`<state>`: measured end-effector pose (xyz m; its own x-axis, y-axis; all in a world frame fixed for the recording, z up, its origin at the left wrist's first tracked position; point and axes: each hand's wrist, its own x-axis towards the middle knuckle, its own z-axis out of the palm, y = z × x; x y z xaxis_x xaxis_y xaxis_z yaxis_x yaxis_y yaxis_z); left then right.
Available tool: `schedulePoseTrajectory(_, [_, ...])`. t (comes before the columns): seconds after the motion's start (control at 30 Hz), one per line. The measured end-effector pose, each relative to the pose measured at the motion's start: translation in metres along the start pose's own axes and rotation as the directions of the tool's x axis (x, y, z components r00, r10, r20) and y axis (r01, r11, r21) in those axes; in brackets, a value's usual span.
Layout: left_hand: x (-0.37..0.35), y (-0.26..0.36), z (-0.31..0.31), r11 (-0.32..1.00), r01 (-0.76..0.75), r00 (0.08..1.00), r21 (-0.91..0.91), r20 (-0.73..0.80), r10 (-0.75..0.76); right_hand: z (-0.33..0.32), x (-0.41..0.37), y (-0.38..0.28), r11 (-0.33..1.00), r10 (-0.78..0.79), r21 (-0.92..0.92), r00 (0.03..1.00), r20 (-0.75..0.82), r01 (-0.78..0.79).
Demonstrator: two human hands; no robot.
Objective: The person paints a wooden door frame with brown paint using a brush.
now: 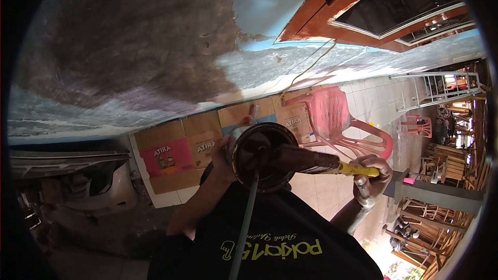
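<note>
My left hand (223, 158) is wrapped round the side of an open paint can (238, 150), held up in front of my chest. Dark brown paint (259, 142) coats the can's inside. A paintbrush (311, 162) lies across the can's right rim, its bristles thick with dark brown paint and their tip over the opening. Its yellow handle (358, 169) is in my right hand (372, 179), fingers closed round the end. A thin grey rod (245, 231) runs from the can's mouth down across my black shirt (290, 228).
Ahead stands a patchy blue-grey wall (181, 93) with a brown-framed window (311, 15). Flattened cardboard (166, 158) lies along its foot. A red plastic chair (332, 109) stands beyond the can, a metal ladder (441, 91) farther right. Stacked wood (446, 168) fills the right side.
</note>
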<state>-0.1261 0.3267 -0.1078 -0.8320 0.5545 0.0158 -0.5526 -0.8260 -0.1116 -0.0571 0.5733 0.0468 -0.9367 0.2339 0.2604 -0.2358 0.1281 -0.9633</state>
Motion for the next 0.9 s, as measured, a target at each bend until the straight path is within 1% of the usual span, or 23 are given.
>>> schedulePoseTrajectory(0.03, [0.0,-0.001,0.001,1.0,-0.01,1.0,0.012,-0.019,0.01,-0.004,-0.004,0.005,0.999,0.039,0.032,0.999,-0.026,-0.038])
schedulePoseTrajectory(0.07, [-0.001,-0.001,0.002,0.999,-0.02,0.999,0.025,-0.038,0.021,-0.004,-0.005,0.009,0.994,0.044,0.103,0.997,-0.062,-0.037])
schedulePoseTrajectory(0.13, [0.0,-0.002,0.0,1.0,-0.014,1.0,-0.017,0.016,0.014,-0.002,-0.005,0.014,0.97,0.06,0.244,0.989,-0.135,-0.026])
schedulePoseTrajectory(0.2, [-0.001,-0.002,-0.002,1.0,-0.02,0.999,-0.008,0.025,0.02,-0.003,-0.007,0.018,0.972,0.044,0.236,0.979,-0.199,0.004])
schedulePoseTrajectory(0.27, [-0.003,-0.002,-0.004,0.999,-0.024,1.0,0.025,-0.006,0.025,-0.003,-0.009,0.022,0.97,0.016,0.237,0.966,-0.257,0.047])
schedulePoseTrajectory(0.3, [-0.004,-0.002,-0.005,0.999,-0.02,1.0,0.028,-0.019,0.021,-0.003,-0.011,0.023,0.987,0.009,0.154,0.959,-0.283,0.036])
schedulePoseTrajectory(0.37, [-0.004,-0.002,-0.005,1.0,0.016,1.0,-0.015,-0.025,-0.016,-0.002,-0.012,0.023,0.988,0.006,0.151,0.966,-0.259,0.034])
schedulePoseTrajectory(0.4, [-0.004,-0.003,-0.005,1.0,-0.003,1.0,-0.024,-0.009,0.003,-0.001,-0.012,0.023,0.988,0.006,0.149,0.969,-0.247,0.032])
schedulePoseTrajectory(0.5, [-0.005,-0.002,-0.005,0.999,-0.03,1.0,-0.023,0.008,0.03,0.012,-0.012,0.021,0.981,-0.03,0.171,0.949,-0.315,0.088])
schedulePoseTrajectory(0.57, [-0.006,-0.001,-0.011,1.0,-0.009,1.0,0.01,-0.024,0.009,0.007,-0.013,0.027,0.975,-0.072,0.188,0.97,-0.231,0.117])
schedulePoseTrajectory(0.6, [-0.007,-0.001,-0.011,1.0,-0.011,1.0,0.009,-0.014,0.011,0.007,-0.012,0.028,0.972,-0.092,0.198,0.978,-0.188,0.129])
schedulePoseTrajectory(0.63, [-0.007,-0.002,-0.01,1.0,-0.014,1.0,0.008,-0.005,0.014,0.012,-0.014,0.028,0.976,-0.032,0.193,0.943,-0.33,0.101])
schedulePoseTrajectory(0.77, [-0.008,0.0,-0.006,1.0,-0.008,0.999,0.009,0.034,0.008,0.017,-0.015,0.029,0.975,-0.056,0.181,0.934,-0.353,0.127])
schedulePoseTrajectory(0.87, [-0.01,-0.001,-0.007,1.0,-0.026,0.999,-0.009,-0.02,0.026,0.018,-0.017,0.03,0.98,-0.092,0.136,0.931,-0.354,0.148])
schedulePoseTrajectory(0.9, [-0.011,-0.001,-0.008,1.0,-0.025,1.0,-0.018,-0.012,0.025,0.02,-0.017,0.03,0.981,-0.101,0.117,0.927,-0.36,0.152])
